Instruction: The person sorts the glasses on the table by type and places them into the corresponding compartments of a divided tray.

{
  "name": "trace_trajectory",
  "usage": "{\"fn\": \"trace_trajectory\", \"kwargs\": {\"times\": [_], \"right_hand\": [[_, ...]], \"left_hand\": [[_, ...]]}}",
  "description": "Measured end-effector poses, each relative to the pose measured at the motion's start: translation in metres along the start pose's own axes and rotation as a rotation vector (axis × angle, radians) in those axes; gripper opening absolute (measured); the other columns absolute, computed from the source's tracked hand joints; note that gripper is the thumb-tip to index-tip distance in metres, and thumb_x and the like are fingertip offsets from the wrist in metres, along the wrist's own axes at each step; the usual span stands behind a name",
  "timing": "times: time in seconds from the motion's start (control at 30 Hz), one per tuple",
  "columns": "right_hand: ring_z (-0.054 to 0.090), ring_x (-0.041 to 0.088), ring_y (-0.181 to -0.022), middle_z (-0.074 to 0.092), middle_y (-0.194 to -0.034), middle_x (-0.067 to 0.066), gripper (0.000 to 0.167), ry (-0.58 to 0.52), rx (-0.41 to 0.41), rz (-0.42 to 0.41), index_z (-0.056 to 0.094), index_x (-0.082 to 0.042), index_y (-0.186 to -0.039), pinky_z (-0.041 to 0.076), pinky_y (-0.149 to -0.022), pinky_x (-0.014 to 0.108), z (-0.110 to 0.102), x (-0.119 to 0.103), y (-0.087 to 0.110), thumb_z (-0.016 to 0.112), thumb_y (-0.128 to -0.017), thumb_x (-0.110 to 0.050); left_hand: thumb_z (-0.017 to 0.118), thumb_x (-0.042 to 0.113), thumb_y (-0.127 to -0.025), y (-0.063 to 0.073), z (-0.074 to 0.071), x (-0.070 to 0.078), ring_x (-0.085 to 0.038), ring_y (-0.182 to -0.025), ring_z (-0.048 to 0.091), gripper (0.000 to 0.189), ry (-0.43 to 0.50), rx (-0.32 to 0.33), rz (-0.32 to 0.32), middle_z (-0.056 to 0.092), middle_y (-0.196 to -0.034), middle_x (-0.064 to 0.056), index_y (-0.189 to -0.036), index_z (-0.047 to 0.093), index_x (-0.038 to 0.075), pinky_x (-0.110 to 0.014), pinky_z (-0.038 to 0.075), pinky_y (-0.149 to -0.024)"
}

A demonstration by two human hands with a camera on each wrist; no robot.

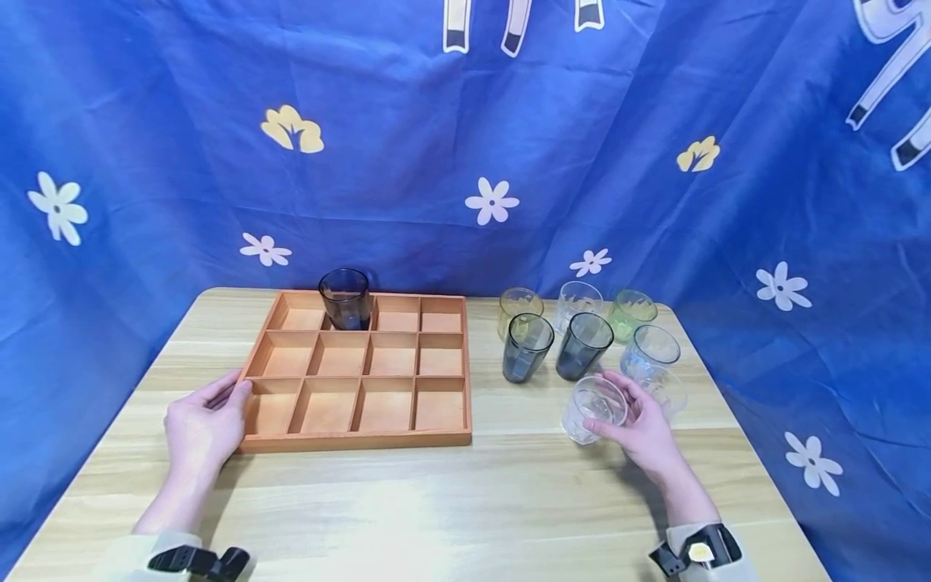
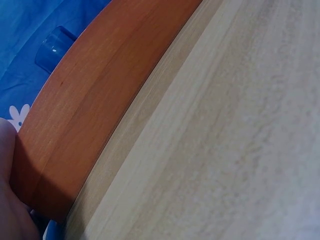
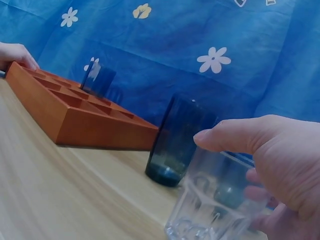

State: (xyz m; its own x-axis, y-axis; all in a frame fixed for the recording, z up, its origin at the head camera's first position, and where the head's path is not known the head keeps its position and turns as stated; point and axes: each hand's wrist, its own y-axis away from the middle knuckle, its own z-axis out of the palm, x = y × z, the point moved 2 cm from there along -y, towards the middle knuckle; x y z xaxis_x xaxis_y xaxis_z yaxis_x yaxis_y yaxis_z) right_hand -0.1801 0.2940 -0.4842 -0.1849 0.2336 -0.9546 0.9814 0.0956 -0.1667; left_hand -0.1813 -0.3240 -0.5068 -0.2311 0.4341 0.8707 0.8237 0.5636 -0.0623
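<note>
Stretching beneath everything, the wood-grain bench (image 1: pixel 349 509) carries a twelve-compartment wooden tray (image 1: pixel 356 441) on its left part. The left hand (image 1: pixel 206 419) is clamped on the tray's left side toward the near corner, while the right hand (image 1: pixel 643 427) sits well apart, off the tray's right side. Smaller are the smoky dark tumblers: one (image 1: pixel 346 303) in the far row, second compartment from the left, and two (image 1: pixel 525 356) standing on the bench just beyond the right hand. Shortest is the clear faceted tumbler (image 1: pixel 586 404), pinched between that hand's thumb and fingers, mouth up, long axis roughly upright; I cannot tell whether its base touches the bench. From it the tray lies leftward, right wall nearest, with the left hand beyond the tray's whole width.
</note>
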Motion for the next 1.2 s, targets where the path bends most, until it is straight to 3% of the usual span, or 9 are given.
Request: {"fn": "trace_trajectory", "kwargs": {"times": [0.57, 0.93, 1.2], "right_hand": [[0.056, 0.023, -0.135, 0.055, -0.148, 0.031, 0.089, -0.08, 0.029, -0.04, 0.046, 0.007, -0.151, 0.045, -0.113, 0.027, 0.009, 0.029, 0.01, 0.087, -0.072, 0.017], [0.059, 0.032, -0.132, 0.056, -0.145, 0.033, 0.085, -0.102, 0.063, -0.046, 0.047, 0.009, -0.149, 0.047, -0.112, 0.03, 0.011, 0.02, 0.011, 0.085, -0.073, 0.019], [0.06, 0.033, -0.132, 0.056, -0.145, 0.033, 0.084, -0.118, 0.018, -0.079, 0.047, 0.01, -0.149, 0.047, -0.112, 0.033, 0.018, 0.006, 0.01, 0.085, -0.074, 0.019]], "left_hand": [[0.071, 0.026, -0.103, 0.004, 0.0, 0.003, 0.019, -0.087, 0.061, 0.037, 0.02, 0.002, 0.015, 0.069, -0.125, -0.018, -0.134, 0.073, 0.007, -0.002, 0.049, -0.075], [0.071, 0.028, -0.103, 0.002, 0.0, 0.001, 0.016, -0.09, 0.063, 0.038, 0.015, 0.001, 0.005, 0.069, -0.126, -0.017, -0.135, 0.073, 0.008, -0.003, 0.05, -0.075], [0.07, 0.029, -0.103, 0.002, -0.001, 0.001, 0.016, -0.09, 0.063, 0.038, 0.007, -0.004, 0.006, 0.069, -0.126, -0.017, -0.135, 0.073, 0.008, -0.002, 0.05, -0.074]]}}
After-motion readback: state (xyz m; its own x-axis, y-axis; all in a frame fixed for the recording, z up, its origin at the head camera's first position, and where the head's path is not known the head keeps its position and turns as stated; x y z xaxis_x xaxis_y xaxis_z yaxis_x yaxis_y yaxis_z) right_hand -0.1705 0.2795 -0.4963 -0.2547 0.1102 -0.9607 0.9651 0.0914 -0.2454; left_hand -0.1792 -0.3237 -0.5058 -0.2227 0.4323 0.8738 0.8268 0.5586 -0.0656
